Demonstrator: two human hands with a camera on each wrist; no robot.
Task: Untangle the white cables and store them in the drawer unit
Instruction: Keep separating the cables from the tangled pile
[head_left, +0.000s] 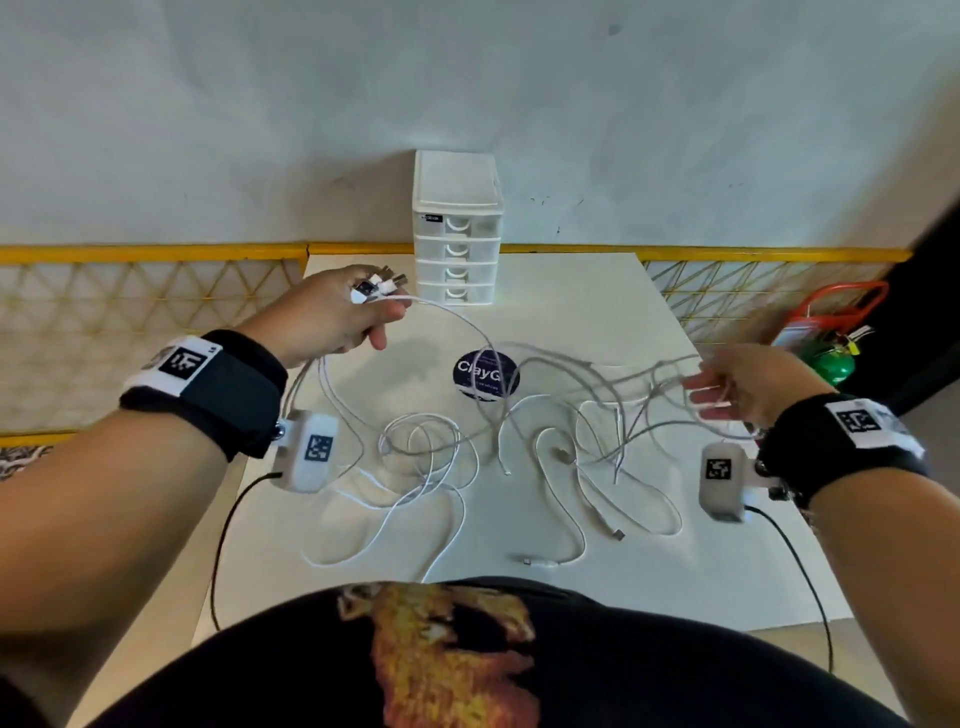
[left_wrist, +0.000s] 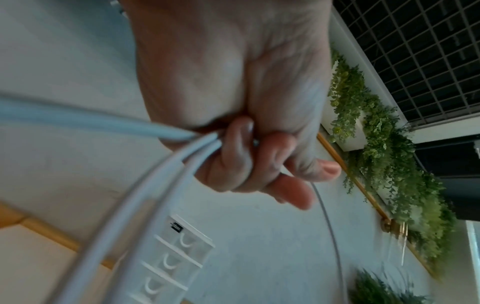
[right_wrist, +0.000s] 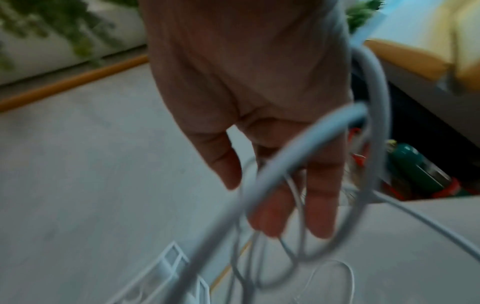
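1. Cables (head_left: 467, 457) are thin, white, light and limp; I judge they will slide and snag on each other rather than hold a shape, so the plug ends are the surest place to grip.
2. Left hand (head_left: 337, 312) is raised over the counter (head_left: 571, 301), fingers curled tight around several cables just behind their plugs (head_left: 376, 286), which stick out past the knuckles.
3. Right hand (head_left: 748, 384) is held up at the counter's right edge, fingers straight and loosely spread, with blurred loops draped across them; nothing is pinched there.
4. From both hands the strands sag to a loose tangle lying mid-counter, with free plugs (head_left: 615, 534) near the front edge.
5. Drawer unit (head_left: 457, 228) stands at the far edge, all four drawers closed, so one must be opened first.
6. A round dark sticker (head_left: 485, 374) lies under the strands; it is flat and no obstacle.
7. Red and green items (head_left: 831, 338) sit beyond the right edge; swinging loops could catch them.
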